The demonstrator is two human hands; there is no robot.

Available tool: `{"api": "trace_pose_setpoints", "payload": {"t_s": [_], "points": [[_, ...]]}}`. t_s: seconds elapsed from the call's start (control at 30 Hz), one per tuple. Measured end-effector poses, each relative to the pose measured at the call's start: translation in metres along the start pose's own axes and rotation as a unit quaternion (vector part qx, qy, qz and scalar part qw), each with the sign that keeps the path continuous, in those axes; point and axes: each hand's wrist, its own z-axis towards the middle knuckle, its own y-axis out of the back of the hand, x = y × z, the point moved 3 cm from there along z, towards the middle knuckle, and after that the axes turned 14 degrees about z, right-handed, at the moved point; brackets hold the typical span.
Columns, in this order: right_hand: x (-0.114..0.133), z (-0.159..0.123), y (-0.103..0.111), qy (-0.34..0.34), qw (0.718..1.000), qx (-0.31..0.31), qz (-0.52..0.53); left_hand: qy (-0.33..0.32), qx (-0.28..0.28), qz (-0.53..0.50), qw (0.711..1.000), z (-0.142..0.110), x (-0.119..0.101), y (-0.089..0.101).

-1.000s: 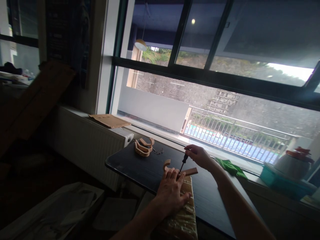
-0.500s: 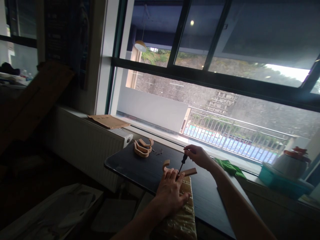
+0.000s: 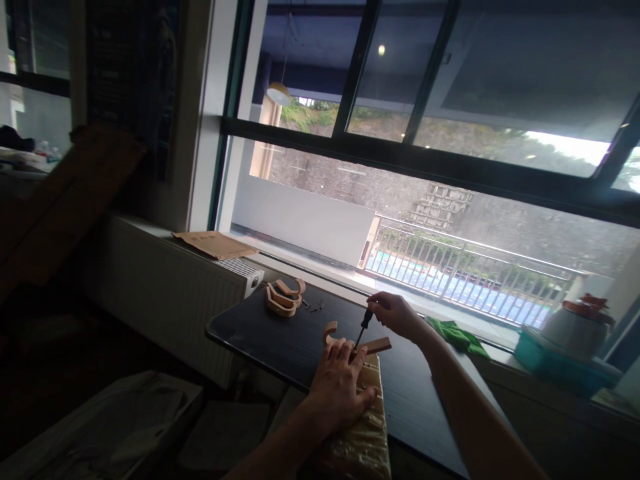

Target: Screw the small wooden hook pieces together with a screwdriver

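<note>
Head view: the fingertips of the right hand point(image 3: 397, 315) are pinched narrow around the black handle of a screwdriver point(image 3: 367, 319), gripping it near its top. The shaft slants down toward the left hand point(image 3: 338, 381), and its tip comes to the wooden hook point(image 3: 379, 346) right beside the left fingers; whether it touches a screw there is too small to tell. The left hand lies palm down, its fingers stretched forward over the middle of the hook and the thumb held wide on the block point(image 3: 357, 443). The hook's curled end shows past the fingertips, and its straight end sticks out to the right of them.

The hook lies at the far end of the block, which is brown and wrapped in shiny clear film. Around them is the dark table point(image 3: 260, 335). Near its far left corner, more wooden hooks point(image 3: 281, 307) lie grouped, with a few small screws point(image 3: 316, 308) just to their right.

Beyond the table, a green cloth point(image 3: 457, 335) lies by the windowsill, and farther right a grey container point(image 3: 575, 329) with an orange top stands on a teal box point(image 3: 543, 353). To the left, a brown envelope point(image 3: 217, 245) lies on the sill above the radiator point(image 3: 175, 293). The window point(image 3: 425, 157) fills the background, with a metal railing point(image 3: 463, 267) outside.
</note>
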Motion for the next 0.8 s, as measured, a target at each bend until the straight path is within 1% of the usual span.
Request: {"api": "trace_pose_setpoints", "payload": {"t_s": [0.2,0.37,0.5,0.63,0.73,0.8], "points": [[-0.005,0.004,-0.003,0.006,1.000,0.016,0.025,-0.004,-0.012,0.001,1.000,-0.001,0.001,-0.003],[-0.010,0.007,-0.004,0.003,1.000,0.013,0.008,-0.005,-0.012,-0.001,1.000,0.000,0.002,-0.005],[-0.002,0.007,0.001,0.006,0.999,0.018,-0.033,-0.004,-0.017,0.000,1.000,-0.001,0.002,-0.004],[0.009,0.006,0.006,0.011,0.997,0.038,-0.071,-0.006,-0.022,0.003,1.000,-0.002,0.001,-0.003],[0.013,0.006,0.004,0.011,0.995,0.048,-0.084,-0.005,-0.017,0.003,1.000,-0.001,0.001,-0.004],[0.011,0.005,0.001,0.006,0.995,0.043,-0.088,-0.004,-0.015,0.002,1.000,0.001,0.001,-0.004]]}}
